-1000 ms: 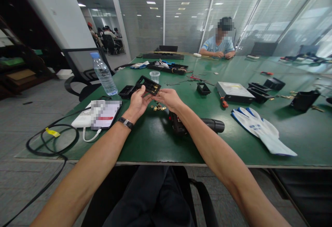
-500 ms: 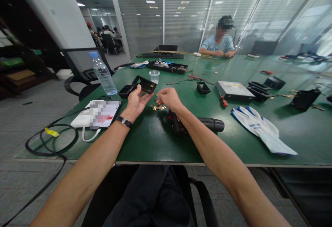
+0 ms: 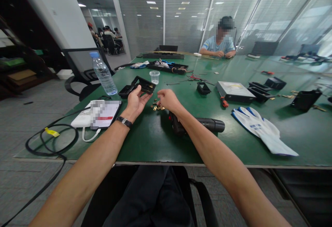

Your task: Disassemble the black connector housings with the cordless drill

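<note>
Over the table's left half, my left hand (image 3: pixel 137 103) is closed around one end of a black plastic housing (image 3: pixel 147 88), tilted so its hollow inside shows, with a small brass-coloured part in it. My right hand (image 3: pixel 169 101) hovers to the right of the housing, apart from it, fingers curled together; whatever they pinch is hidden. Just under those fingertips lie several small brass plates (image 3: pixel 155 108). A black cordless drill (image 3: pixel 178 127) rests partly beneath my right forearm. Another black box-shaped housing (image 3: pixel 125 91) sits behind my left hand.
A water bottle (image 3: pixel 103 74), a tablet (image 3: pixel 110 114) and a cable (image 3: pixel 77 133) are at left. Behind my hands stands a clear plastic cup (image 3: pixel 155 77). To the right lie a screwdriver (image 3: pixel 224 102), a metal-cased box (image 3: pixel 234 90) and a white glove (image 3: pixel 259 126). Another person (image 3: pixel 219 43) sits opposite.
My right hand has shifted slightly down toward the brass plates, and the small brass piece seen at its fingertips is now out of sight. My left hand keeps hold of the housing, nearly still.
</note>
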Tool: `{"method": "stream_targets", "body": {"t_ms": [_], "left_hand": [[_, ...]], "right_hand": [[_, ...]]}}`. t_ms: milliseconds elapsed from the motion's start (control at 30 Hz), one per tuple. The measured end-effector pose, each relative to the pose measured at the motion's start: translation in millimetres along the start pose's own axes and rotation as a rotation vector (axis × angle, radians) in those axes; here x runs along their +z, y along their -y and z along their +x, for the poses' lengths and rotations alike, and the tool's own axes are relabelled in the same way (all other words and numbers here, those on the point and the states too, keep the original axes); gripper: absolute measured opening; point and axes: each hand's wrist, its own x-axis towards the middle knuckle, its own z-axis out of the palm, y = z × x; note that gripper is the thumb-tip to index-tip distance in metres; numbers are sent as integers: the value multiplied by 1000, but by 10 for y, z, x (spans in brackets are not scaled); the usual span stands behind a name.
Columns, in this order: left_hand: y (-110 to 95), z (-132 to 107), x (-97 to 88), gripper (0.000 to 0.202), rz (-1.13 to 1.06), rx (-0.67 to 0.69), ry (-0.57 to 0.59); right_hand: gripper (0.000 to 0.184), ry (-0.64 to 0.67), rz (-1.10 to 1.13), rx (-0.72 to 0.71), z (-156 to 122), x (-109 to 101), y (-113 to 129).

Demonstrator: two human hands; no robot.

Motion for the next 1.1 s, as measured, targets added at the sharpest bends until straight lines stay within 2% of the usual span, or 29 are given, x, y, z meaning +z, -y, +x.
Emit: {"method": "stream_targets", "body": {"t_ms": [133,300,400,500,633,767,833,900,1033,1100], "left_hand": [[25,-32,58,24,76,57,84],[90,-66,120,33,209,203,203],[111,-62,108,39,311,281,240],[109,-51,81,43,428,372,261],[98,-47,69,40,437,388,280],[67,-74,98,31,298,294,236],[39,-106,133,28,246,248,216],[6,-148,181,27,205,213,186],[-40,-228,289,25,132,200,105],[-31,-252,324,27,121,224,95]], "right_hand": [[21,6,167,62,-7,6,67],[26,131,621,265,-64,-22,231],[27,84,755,375,-73,-25,282],[27,43,844,425,-64,-25,291],[28,61,897,415,-57,-35,274],[26,142,850,385,-75,-42,264],[22,133,810,365,-80,-41,261],[23,75,781,368,-74,-40,254],[49,-123,719,378,-45,-51,237],[54,-147,727,352,-44,-62,248]]}}
